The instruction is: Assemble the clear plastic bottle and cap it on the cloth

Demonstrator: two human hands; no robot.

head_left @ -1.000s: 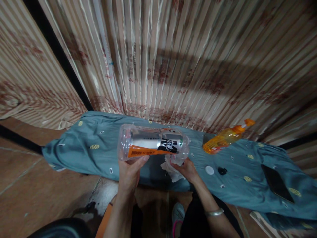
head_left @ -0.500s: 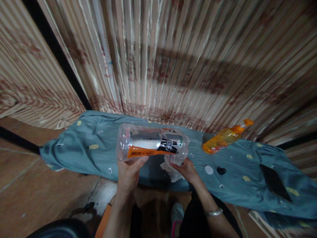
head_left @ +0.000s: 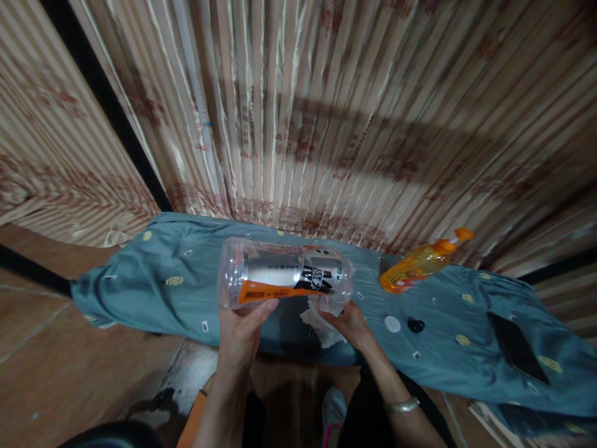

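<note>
Left hand [head_left: 240, 330] cradling sideways bottle [head_left: 284, 280], right hand [head_left: 347, 323] gripping tissue [head_left: 317, 323]

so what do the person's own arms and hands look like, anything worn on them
Both forearms are bare, with no sleeves and no gloves. The right wrist carries a thin silver-coloured metal bangle. The left hand and right hand show no rings that can be made out; nothing shows on the left wrist.

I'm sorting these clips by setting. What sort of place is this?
Probably a room in a home: long striped beige curtains hang behind a low surface draped in a teal patterned cloth, above a brown tiled floor.
</note>
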